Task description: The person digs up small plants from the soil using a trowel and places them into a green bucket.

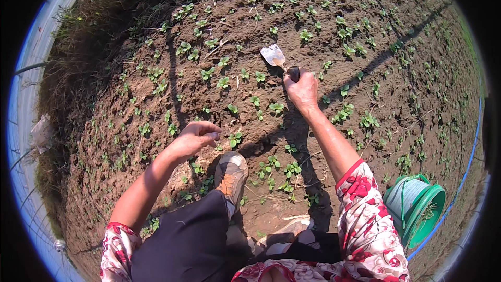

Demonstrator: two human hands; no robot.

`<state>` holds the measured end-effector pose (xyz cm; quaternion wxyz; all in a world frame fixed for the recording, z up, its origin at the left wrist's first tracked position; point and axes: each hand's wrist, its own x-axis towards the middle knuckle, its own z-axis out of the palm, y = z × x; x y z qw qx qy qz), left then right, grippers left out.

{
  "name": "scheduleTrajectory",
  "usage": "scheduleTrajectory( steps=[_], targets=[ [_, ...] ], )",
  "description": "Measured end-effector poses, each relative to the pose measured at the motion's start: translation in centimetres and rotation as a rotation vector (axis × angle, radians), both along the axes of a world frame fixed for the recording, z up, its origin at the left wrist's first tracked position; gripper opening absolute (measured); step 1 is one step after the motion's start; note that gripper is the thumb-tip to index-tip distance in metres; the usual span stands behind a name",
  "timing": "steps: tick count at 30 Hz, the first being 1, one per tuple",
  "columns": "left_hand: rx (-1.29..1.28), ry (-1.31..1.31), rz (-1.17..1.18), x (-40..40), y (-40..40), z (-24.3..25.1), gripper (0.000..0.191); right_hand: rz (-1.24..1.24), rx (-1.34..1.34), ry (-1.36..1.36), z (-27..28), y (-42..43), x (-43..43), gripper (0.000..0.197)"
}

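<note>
My right hand (pixel 303 89) grips the dark handle of a small hand trowel (pixel 273 55). Its worn metal blade points up and to the left, over brown soil (pixel 254 35) dotted with small green seedlings (pixel 223 82). My left hand (pixel 194 138) hovers with bent fingers and nothing in them, thumb and forefinger a little apart. Just right of its fingertips grows a seedling (pixel 235 139). Whether the trowel blade touches the ground is hard to tell.
A green bucket (pixel 415 207) with some plant bits inside lies tilted at the lower right, beside a blue hose (pixel 464 188). Dry grass (pixel 74 58) borders plastic sheeting (pixel 25 98) on the left. My shoe (pixel 231 174) stands among seedlings.
</note>
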<state>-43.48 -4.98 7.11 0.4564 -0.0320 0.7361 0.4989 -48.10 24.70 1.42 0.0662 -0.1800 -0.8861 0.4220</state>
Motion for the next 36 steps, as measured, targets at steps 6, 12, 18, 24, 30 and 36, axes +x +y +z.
scheduleTrajectory(
  steps=[6,12,18,24,30,36],
  targets=[
    [0.025,-0.028,0.015,-0.7,0.3,-0.1,0.022,-0.056,-0.119,0.097,-2.6,-0.9,0.5,0.017],
    [0.004,-0.043,0.021,-1.5,0.5,0.1,0.022,0.007,0.055,0.136,-4.7,-1.2,0.0,0.02],
    [0.034,-0.101,0.024,-1.6,1.0,-1.2,0.022,-0.036,-0.056,0.185,-5.2,-1.0,0.0,0.019],
    [0.033,-0.108,0.014,-1.9,1.8,-1.9,0.021,-0.028,-0.109,0.172,-5.1,-0.6,0.7,0.018],
    [0.038,-0.119,0.015,-2.2,2.4,-1.9,0.022,-0.047,-0.133,0.231,-5.5,-0.9,-0.6,0.016],
    [0.008,-0.136,0.019,-2.0,2.6,-1.6,0.024,-0.065,-0.092,0.341,-6.3,-1.2,-0.7,0.016]
  ],
)
